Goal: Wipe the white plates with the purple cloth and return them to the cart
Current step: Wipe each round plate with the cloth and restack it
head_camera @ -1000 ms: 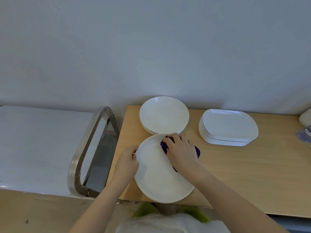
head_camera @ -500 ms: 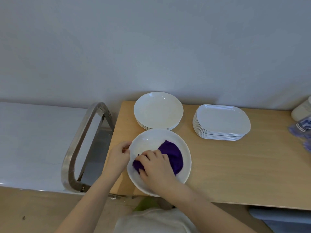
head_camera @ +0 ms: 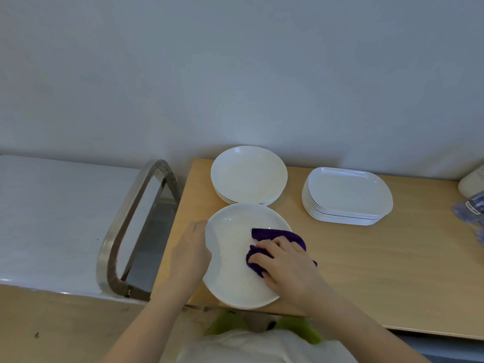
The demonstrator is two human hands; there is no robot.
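1. Grey wall behind; cart at left.
2. Left hand grips the plate's left rim, at the table edge.
3. Right hand, fingers curled, presses the cloth onto the plate.
4. Two plate stacks behind.

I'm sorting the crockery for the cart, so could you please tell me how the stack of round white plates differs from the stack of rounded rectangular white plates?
The stack of round white plates holds circular plates; the stack of rounded rectangular white plates holds oblong ones. The round stack is lower and sits nearer the table's left edge; the rectangular stack is taller and further right. Both are plain white, neatly stacked on the light wooden table, untouched by either hand.
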